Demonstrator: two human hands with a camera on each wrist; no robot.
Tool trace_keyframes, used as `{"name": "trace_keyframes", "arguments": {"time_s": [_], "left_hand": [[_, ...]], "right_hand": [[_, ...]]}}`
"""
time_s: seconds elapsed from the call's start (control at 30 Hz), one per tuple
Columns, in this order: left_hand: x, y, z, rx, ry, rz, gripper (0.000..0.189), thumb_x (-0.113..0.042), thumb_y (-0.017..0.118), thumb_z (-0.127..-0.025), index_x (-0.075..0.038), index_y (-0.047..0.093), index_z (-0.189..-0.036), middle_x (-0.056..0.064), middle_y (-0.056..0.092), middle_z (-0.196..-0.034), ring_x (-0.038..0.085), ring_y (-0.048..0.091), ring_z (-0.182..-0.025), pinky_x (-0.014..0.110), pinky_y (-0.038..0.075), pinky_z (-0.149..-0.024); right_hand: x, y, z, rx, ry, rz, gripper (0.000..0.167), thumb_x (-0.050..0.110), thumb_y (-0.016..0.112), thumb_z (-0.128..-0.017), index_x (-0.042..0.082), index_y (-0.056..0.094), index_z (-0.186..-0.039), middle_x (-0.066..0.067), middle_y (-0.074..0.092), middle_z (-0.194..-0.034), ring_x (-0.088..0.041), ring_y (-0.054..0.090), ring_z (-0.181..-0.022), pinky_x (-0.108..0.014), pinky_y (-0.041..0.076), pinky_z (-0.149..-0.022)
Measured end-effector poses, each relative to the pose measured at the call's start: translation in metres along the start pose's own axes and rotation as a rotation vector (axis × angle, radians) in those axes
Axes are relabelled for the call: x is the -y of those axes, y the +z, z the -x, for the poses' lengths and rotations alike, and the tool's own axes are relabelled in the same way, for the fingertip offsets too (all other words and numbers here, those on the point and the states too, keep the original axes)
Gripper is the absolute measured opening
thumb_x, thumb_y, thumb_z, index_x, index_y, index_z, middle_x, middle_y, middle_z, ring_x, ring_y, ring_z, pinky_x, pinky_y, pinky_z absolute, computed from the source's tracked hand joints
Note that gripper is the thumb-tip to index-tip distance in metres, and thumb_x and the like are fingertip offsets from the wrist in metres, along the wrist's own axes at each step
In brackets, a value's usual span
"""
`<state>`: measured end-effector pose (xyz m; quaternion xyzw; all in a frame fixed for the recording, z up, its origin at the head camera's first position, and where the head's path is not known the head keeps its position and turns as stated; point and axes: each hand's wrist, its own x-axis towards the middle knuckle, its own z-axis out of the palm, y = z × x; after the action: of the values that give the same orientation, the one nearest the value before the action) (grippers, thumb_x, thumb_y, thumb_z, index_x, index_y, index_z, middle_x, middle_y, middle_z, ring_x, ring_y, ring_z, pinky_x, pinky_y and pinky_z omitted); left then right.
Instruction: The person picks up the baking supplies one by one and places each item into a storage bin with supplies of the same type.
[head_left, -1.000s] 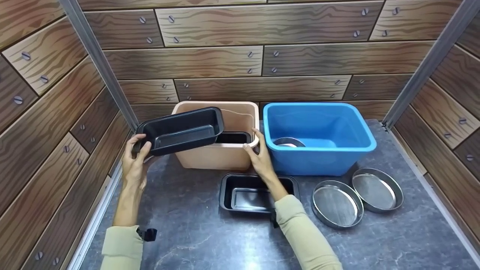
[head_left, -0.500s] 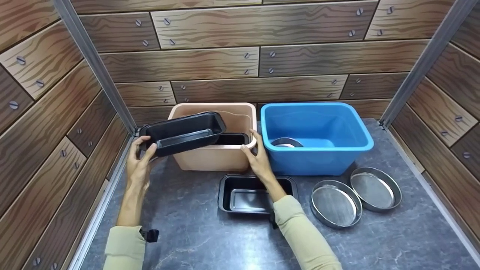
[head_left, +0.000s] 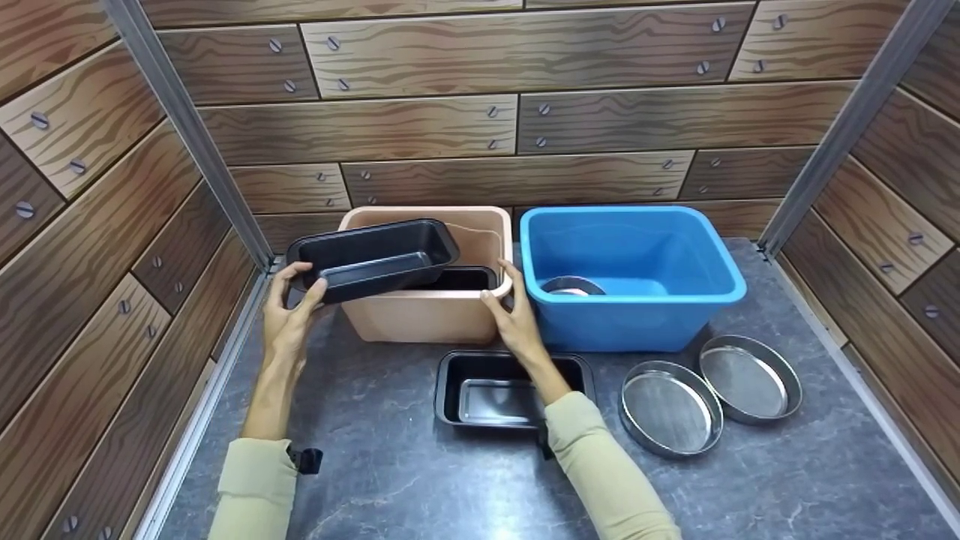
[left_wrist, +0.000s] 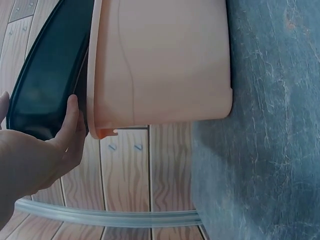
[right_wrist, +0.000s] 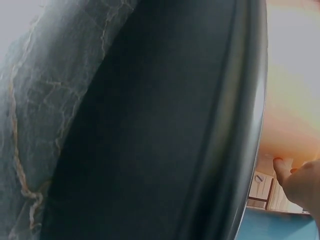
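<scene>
My left hand grips a black loaf pan by its left end, thumb at the near side. The pan is tilted, its right part over the peach bin. In the left wrist view the pan lies close along the bin's rim. My right hand holds the bin's front right corner at the rim. Inside the bin sits another black loaf pan, partly hidden. A third loaf pan stands on the table, partly under my right forearm; its side fills much of the right wrist view.
Right of the peach bin stands a blue bin with a round pan inside. Two round metal pans lie on the grey table at the right, touching or nearly so. Wood-patterned walls close off the back and sides.
My left hand has moved right with the loaf pan, bringing it farther over the peach bin. My right hand keeps its hold on the bin's corner.
</scene>
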<state>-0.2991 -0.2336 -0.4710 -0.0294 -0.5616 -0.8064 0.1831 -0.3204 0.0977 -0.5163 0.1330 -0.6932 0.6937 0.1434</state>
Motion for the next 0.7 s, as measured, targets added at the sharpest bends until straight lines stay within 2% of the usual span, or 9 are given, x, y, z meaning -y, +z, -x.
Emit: {"name": "trace_keyframes", "arguments": {"time_s": [0.2, 0.47, 0.6, 0.7], "left_hand": [[0.002, 0.005, -0.004, 0.006, 0.025, -0.088, 0.043, -0.003, 0.075, -0.094, -0.002, 0.058, -0.134, 0.024, 0.052, -0.141, 0.016, 0.066, -0.096, 0.024, 0.058, -0.068], [0.006, 0.014, -0.007, 0.062, 0.003, -0.087, 0.047, -0.003, 0.074, -0.095, -0.002, 0.055, -0.139, 0.028, 0.047, -0.145, 0.019, 0.064, -0.109, 0.032, 0.060, -0.088], [0.008, 0.020, -0.010, 0.062, 0.034, -0.152, 0.047, -0.007, 0.076, -0.095, -0.003, 0.057, -0.138, 0.025, 0.050, -0.143, 0.016, 0.063, -0.108, 0.028, 0.058, -0.088], [0.011, 0.025, -0.012, 0.051, 0.071, -0.206, 0.046, -0.007, 0.077, -0.094, -0.002, 0.060, -0.136, 0.020, 0.057, -0.132, 0.014, 0.062, -0.102, 0.022, 0.056, -0.083]], "right_hand": [[-0.002, 0.000, 0.000, -0.002, -0.003, 0.007, 0.063, 0.005, 0.065, -0.100, -0.001, 0.037, -0.156, -0.027, 0.034, -0.162, -0.041, 0.030, -0.151, -0.052, 0.024, -0.124], [-0.034, -0.001, -0.008, -0.013, -0.008, 0.019, 0.066, 0.009, 0.066, -0.100, 0.003, 0.035, -0.159, -0.024, 0.034, -0.164, -0.039, 0.028, -0.153, -0.055, 0.020, -0.125], [-0.039, -0.002, -0.010, -0.011, -0.005, 0.020, 0.066, 0.012, 0.067, -0.101, 0.006, 0.036, -0.159, -0.018, 0.035, -0.164, -0.037, 0.030, -0.153, -0.051, 0.023, -0.125], [-0.040, -0.003, -0.009, -0.012, -0.002, 0.035, 0.065, 0.015, 0.067, -0.101, 0.009, 0.037, -0.158, -0.016, 0.036, -0.164, -0.036, 0.030, -0.153, -0.050, 0.023, -0.125]]}}
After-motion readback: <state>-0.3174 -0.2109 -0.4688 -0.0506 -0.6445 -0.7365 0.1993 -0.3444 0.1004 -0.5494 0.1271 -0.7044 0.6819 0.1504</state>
